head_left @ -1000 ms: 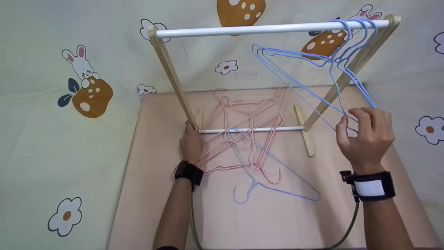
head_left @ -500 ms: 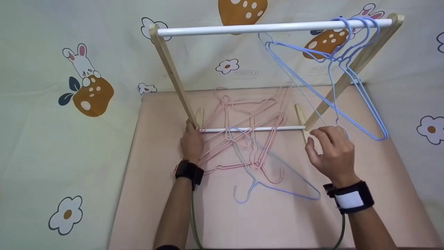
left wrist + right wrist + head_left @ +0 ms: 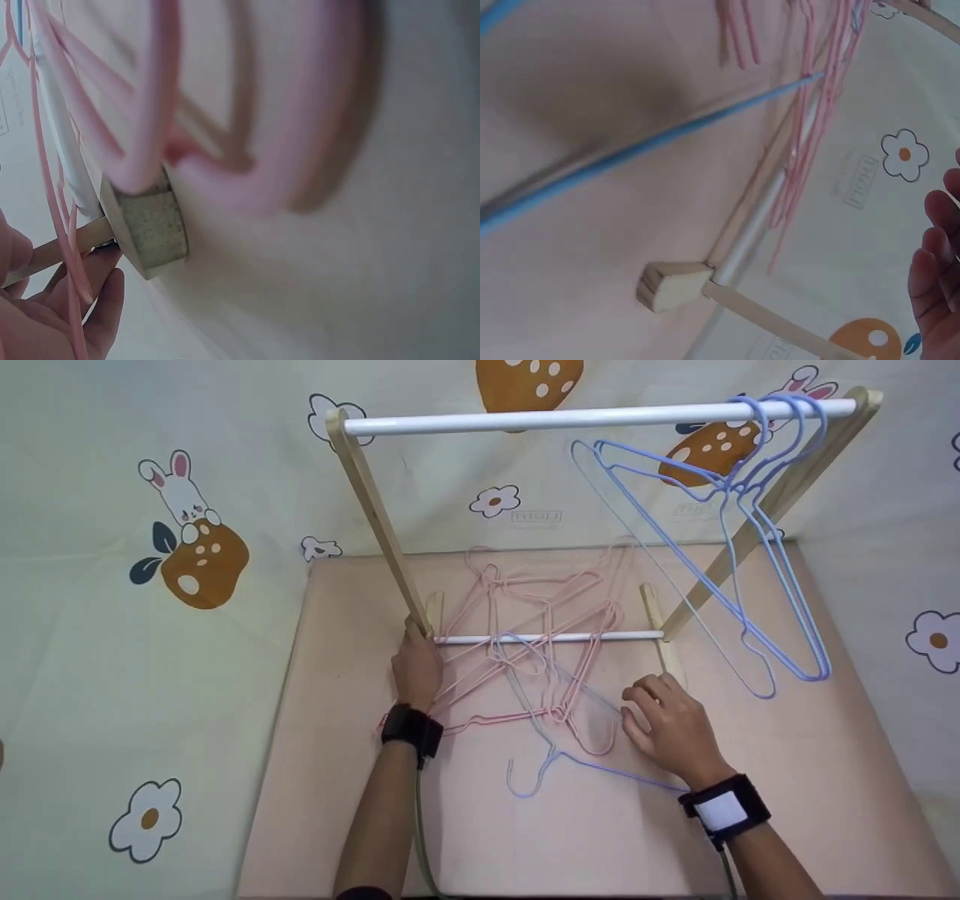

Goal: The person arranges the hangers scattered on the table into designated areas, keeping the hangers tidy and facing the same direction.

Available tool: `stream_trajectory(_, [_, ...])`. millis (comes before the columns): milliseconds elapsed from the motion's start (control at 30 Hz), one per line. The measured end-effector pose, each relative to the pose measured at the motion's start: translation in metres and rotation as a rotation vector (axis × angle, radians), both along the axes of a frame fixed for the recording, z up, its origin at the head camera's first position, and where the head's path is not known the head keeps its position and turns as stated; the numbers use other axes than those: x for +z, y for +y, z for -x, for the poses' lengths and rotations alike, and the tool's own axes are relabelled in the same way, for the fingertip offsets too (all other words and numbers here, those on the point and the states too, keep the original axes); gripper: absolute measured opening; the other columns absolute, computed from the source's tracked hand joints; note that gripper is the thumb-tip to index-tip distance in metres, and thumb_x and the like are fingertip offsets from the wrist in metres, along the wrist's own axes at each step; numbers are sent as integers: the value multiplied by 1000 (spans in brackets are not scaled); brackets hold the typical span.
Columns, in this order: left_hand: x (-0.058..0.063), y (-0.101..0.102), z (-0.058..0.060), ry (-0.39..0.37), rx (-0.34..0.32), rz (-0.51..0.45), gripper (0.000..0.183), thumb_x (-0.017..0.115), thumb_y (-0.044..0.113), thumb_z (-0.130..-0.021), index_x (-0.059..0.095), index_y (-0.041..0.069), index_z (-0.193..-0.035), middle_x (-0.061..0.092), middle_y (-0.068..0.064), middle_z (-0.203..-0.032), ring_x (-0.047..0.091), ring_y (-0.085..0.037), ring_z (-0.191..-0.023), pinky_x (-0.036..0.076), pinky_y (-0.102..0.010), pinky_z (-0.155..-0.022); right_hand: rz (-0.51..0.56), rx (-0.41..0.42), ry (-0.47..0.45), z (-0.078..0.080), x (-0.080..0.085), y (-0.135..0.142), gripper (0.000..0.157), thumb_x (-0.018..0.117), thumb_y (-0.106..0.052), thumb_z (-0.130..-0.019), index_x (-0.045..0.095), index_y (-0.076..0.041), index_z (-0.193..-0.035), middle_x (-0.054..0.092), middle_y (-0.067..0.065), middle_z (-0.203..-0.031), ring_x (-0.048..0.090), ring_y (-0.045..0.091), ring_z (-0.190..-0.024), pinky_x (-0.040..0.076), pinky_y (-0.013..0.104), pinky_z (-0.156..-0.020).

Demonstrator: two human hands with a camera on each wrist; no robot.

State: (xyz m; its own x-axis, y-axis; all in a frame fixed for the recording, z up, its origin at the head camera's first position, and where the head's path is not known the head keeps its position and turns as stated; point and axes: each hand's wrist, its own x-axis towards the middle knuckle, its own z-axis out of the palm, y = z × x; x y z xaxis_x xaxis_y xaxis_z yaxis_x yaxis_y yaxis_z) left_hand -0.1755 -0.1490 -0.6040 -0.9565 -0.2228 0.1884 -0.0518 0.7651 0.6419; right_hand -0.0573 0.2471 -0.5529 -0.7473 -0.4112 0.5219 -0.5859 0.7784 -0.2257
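My left hand (image 3: 417, 667) grips the foot of the clothes rack's left wooden post (image 3: 379, 521); in the left wrist view fingers curl round the post (image 3: 94, 232). My right hand (image 3: 671, 731) is over the table with bent, spread fingers, holding nothing. It overlaps the right part of a blue hanger (image 3: 553, 750) lying on the table, whose long wire (image 3: 667, 135) crosses the right wrist view. Pink hangers (image 3: 517, 715) lie tangled in the middle, across the rack's lower bar (image 3: 630, 636). Blue hangers (image 3: 727, 486) hang at the right end of the white top bar (image 3: 547, 420).
The rack's right foot (image 3: 671, 660) stands just beyond my right hand. Pink cloth covers the table (image 3: 570, 840). A printed sheet with rabbits and flowers (image 3: 146, 817) lines the sides and back. A green cable (image 3: 420, 829) runs from my left wrist strap.
My right hand has let go of the hanging blue hangers and moved left and down to the table hanger. The hanging ones have swung back. My left hand stays on the post.
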Motion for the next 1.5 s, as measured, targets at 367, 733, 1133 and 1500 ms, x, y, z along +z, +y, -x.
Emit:
stream_trajectory(367, [-1, 0, 0, 11, 3, -20, 41, 57, 9, -112, 48, -2, -151, 72, -25, -123, 75, -52, -94, 58, -66, -76, -115, 31, -318, -20, -46, 3, 34, 92, -37, -89, 73, -14, -105, 58, 2, -115, 54, 18, -98, 53, 36, -77])
stream_trajectory(733, [-2, 1, -2, 112, 3, 20, 38, 59, 8, -111, 49, -5, -146, 72, -29, -113, 74, -55, -90, 57, -68, -73, -96, 92, -248, -28, -61, 17, 44, 97, -51, -80, 72, -21, -99, 65, 4, -124, 58, 31, -119, 50, 49, -99])
stream_trajectory(1133, [-3, 0, -1, 81, 1, -6, 38, 57, 10, -112, 50, -3, -147, 72, -26, -114, 74, -53, -90, 58, -67, -72, -81, 86, -277, -32, -62, 20, 25, 100, -29, -81, 77, -22, -88, 68, 6, -123, 58, 35, -124, 51, 56, -98])
stream_trajectory(1500, [-2, 1, 0, 45, -1, 4, 41, 55, 10, -113, 47, -4, -150, 72, -28, -119, 75, -53, -94, 58, -66, -74, -147, 142, -288, -34, -51, 17, 21, 96, -22, -86, 75, -19, -82, 67, 0, -115, 58, 27, -119, 52, 55, -92])
